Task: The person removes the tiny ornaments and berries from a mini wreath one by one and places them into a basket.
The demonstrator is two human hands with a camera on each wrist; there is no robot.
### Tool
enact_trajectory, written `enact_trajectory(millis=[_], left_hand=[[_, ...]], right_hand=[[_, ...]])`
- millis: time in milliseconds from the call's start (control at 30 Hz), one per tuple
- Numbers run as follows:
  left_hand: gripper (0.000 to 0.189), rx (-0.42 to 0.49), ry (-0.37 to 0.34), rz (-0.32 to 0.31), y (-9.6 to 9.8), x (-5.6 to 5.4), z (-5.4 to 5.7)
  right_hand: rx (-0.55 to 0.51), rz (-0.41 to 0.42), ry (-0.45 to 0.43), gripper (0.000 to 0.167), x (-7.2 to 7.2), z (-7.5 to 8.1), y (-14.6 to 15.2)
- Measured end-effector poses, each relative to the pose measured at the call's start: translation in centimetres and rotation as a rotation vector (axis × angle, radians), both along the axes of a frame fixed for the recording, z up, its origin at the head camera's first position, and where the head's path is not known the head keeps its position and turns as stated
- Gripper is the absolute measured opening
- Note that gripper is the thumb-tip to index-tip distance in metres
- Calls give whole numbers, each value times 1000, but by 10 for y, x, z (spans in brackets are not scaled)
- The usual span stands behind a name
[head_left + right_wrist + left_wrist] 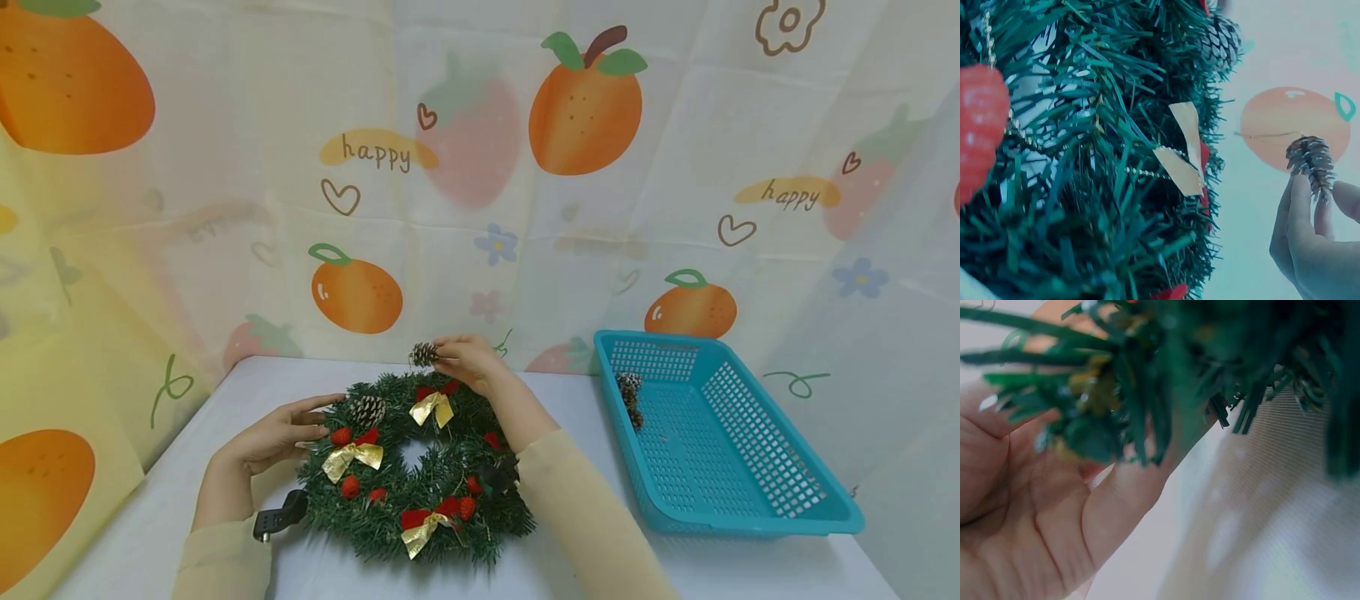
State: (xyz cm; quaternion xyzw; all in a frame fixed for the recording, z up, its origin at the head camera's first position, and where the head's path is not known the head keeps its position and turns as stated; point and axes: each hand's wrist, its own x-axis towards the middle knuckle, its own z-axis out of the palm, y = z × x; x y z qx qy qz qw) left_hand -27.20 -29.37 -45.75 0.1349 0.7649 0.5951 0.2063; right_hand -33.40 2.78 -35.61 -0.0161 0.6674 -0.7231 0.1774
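A green Christmas wreath (375,529) lies on the table, trimmed with gold-and-red bows (354,458), red strawberry-like berries (350,487) and a frosted pine cone (369,411) at its upper left. My left hand (273,433) holds the wreath's left edge; green tips hide part of its fingers in the left wrist view. Just above the far edge, my right hand (471,362) pinches a small brown pine cone (1311,164) between thumb and fingers. From that cone's end a thin wire (1266,135) sticks out, apart from the wreath.
To the right stands a turquoise plastic basket (750,523), with several pine cones (630,392) along its left wall. A fruit-printed cloth (480,275) hangs behind the white table (180,450). A bead string (1029,142) runs through the wreath.
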Motion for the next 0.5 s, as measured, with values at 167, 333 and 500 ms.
enact_trajectory(millis=[167, 333, 500], left_hand=[[71, -12, 5, 10, 0, 0, 0], [71, -18, 8, 6, 0, 0, 0], [70, -11, 5, -1, 0, 0, 1]], right_hand=[[-11, -8, 19, 36, 0, 4, 8], [-24, -11, 17, 38, 0, 7, 18], [-39, -22, 21, 40, 1, 10, 27]])
